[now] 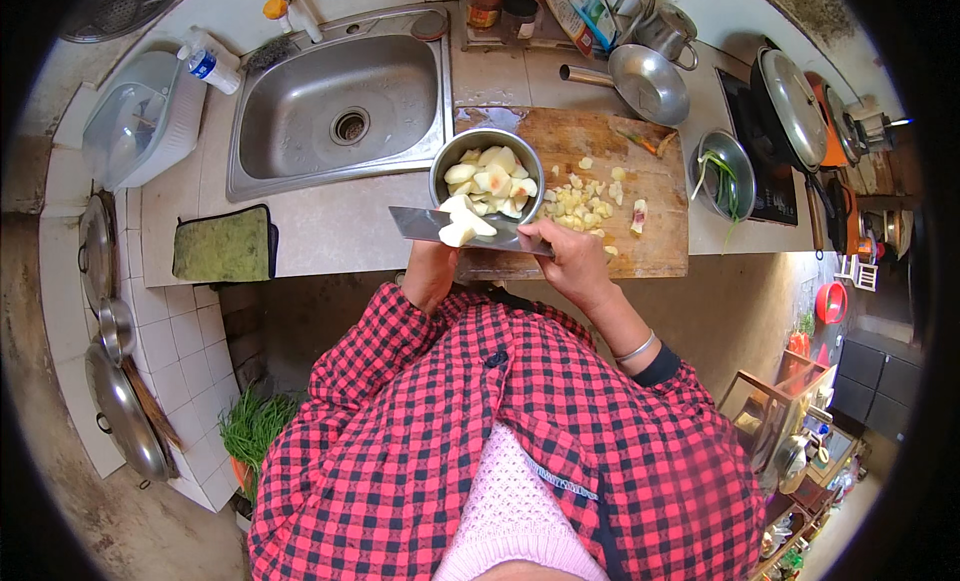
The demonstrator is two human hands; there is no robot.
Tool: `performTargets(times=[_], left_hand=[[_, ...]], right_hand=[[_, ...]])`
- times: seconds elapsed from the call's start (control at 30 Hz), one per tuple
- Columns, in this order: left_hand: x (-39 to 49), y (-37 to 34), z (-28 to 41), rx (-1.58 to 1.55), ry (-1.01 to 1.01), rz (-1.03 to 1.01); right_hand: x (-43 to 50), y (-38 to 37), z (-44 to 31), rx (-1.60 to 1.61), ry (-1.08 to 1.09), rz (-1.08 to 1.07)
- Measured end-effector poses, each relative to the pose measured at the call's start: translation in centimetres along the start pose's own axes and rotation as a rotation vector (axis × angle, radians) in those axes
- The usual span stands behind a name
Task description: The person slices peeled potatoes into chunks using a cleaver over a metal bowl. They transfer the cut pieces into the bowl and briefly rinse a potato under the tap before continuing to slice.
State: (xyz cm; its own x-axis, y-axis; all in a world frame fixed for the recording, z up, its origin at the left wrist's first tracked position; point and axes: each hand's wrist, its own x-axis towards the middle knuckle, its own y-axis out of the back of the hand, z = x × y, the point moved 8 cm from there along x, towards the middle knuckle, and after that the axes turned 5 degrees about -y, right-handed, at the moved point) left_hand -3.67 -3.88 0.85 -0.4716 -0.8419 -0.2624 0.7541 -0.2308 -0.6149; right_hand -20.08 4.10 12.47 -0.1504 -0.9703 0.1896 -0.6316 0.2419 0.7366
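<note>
My right hand [576,260] grips a wide-bladed kitchen cleaver [506,240]. Its blade lies tilted over the near rim of a stainless steel bowl [486,132], and pale peeled chunks [460,228] rest on the metal. More cut chunks [491,172], perhaps potato, fill the bowl. Below the blade is my left hand [430,272]; its fingers are hidden, so what it holds is unclear. The bowl stands at the left of a wooden cutting board [651,198], beside a heap of chopped yellowish bits [581,207]. A reddish-skinned scrap [639,216] lies to their right.
A steel sink [300,116] is set in the counter at left, with a green cloth [223,243] near the front edge. A steel ladle [651,84] lies behind the board. Rightward are a bowl [742,155] with spring onions [724,180] and a lidded wok [793,108].
</note>
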Motion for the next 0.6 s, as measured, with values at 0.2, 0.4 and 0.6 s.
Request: performTargets(times=[0.2,0.4,0.6], left_hand=[[-0.3,-0.9,0.8,0.021,-0.164,-0.027],[0.4,-1.5,0.4,0.179,-0.025,-0.009],[0.7,-2.2,1.2,0.160,-0.095,0.011]], right_hand=[[-0.4,0.1,-0.3,-0.038,0.031,0.020],[-0.6,-0.5,0.9,-0.135,-0.049,-0.013],[-0.5,-0.8,2.1,-0.184,-0.138,-0.046]])
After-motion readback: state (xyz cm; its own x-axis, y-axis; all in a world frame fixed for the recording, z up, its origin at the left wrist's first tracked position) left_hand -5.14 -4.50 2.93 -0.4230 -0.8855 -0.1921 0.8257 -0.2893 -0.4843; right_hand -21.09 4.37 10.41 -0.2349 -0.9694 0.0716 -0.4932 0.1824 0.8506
